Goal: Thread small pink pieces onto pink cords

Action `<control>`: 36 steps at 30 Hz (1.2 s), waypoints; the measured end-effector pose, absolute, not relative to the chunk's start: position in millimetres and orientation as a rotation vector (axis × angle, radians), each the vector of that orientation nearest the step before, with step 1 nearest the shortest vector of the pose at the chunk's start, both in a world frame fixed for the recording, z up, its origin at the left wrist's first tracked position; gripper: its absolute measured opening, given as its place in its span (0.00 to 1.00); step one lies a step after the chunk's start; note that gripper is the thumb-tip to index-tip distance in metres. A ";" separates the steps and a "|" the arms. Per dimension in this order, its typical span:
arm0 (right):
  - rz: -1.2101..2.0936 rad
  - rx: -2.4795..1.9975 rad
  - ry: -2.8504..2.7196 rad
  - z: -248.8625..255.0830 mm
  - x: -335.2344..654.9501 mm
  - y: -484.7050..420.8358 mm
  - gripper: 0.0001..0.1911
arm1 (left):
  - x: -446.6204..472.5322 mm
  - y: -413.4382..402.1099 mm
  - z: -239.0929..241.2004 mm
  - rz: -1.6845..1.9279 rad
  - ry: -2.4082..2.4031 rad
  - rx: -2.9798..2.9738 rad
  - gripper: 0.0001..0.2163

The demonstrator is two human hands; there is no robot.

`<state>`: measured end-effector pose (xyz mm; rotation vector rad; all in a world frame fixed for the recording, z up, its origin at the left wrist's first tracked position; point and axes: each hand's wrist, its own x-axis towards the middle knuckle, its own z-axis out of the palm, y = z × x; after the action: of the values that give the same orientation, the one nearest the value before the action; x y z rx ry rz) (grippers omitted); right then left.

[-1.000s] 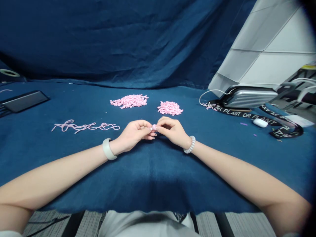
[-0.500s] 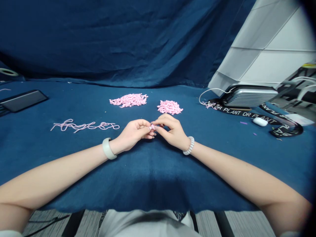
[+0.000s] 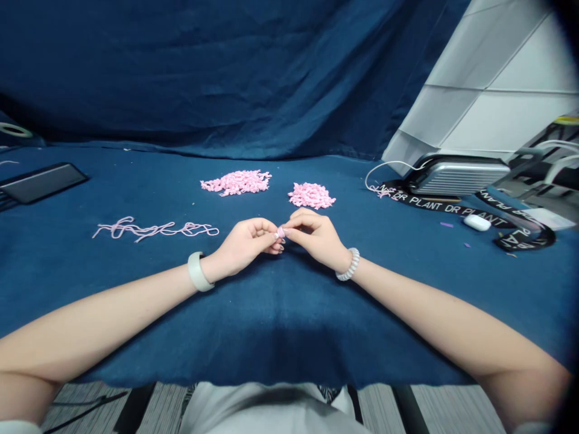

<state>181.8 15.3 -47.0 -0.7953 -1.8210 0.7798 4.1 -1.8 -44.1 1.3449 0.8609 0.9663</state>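
My left hand (image 3: 246,244) and my right hand (image 3: 314,238) meet fingertip to fingertip over the blue cloth (image 3: 280,313), both pinched on one small pink piece (image 3: 281,232). Behind them lie two heaps of pink pieces: a wider one (image 3: 237,182) to the left and a rounder one (image 3: 311,196) just beyond my right hand. A tangle of pink cords (image 3: 154,229) lies stretched out to the left of my left hand. A pale band sits on my left wrist, a coiled white band on my right.
A dark phone (image 3: 43,182) lies at the far left. At the right are a silver ribbed case (image 3: 456,176), a white cable, a black printed strap (image 3: 474,212) and a small white earbud case (image 3: 476,223). Blue cloth hangs behind.
Both hands stay together on the pink piece; the right hand's fingers have shifted slightly around it. Nothing else has moved.
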 end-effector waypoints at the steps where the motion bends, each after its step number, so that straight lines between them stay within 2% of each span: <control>1: 0.829 -0.813 -1.791 -47.0 181.4 15.5 0.04 | 4.1 -1.6 -44.4 0.972 0.862 1.340 0.09; 12: 1.244 -0.932 -1.482 -46.7 178.3 15.3 0.06 | 2.9 1.4 -48.1 1.001 0.871 1.250 0.09; 36: 1.460 -0.919 -1.289 -51.2 176.4 14.5 0.08 | 5.4 1.4 -47.9 0.999 0.833 1.058 0.06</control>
<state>176.4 14.5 -51.2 -0.9190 -1.2886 1.4598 5.4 1.4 -47.9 1.0584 0.8327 0.9990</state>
